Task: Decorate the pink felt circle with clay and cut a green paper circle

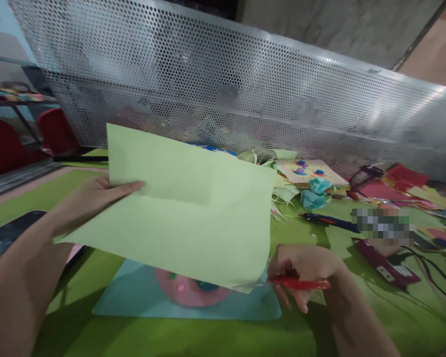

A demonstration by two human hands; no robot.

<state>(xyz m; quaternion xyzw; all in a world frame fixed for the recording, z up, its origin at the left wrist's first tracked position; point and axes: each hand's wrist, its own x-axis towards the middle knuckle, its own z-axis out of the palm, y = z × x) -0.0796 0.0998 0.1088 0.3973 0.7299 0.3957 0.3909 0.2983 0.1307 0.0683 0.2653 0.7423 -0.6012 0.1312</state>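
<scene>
One left hand (92, 198) holds one sheet (186, 208), one right hand (307, 264) scissors (307, 284).

Left arm (18, 282) is slanting from lower left; left hand (98, 196) is pinching, thumb (130, 188) pointing rightward. Right arm (357, 312) is slanting from lower right; right hand (305, 263) is sitting lower, gripping with bent fingers (302, 301).

The paper (193, 213) shows pale green on my monitor, the scissors (305, 284) red-handled. I see a light-blue mat (122, 300), pink disc (193, 298), lime-green table (163, 339), dark-red chairs (57, 131), teal scrap (315, 199) and silver panel (152, 74) patterned all over with round holes.
</scene>
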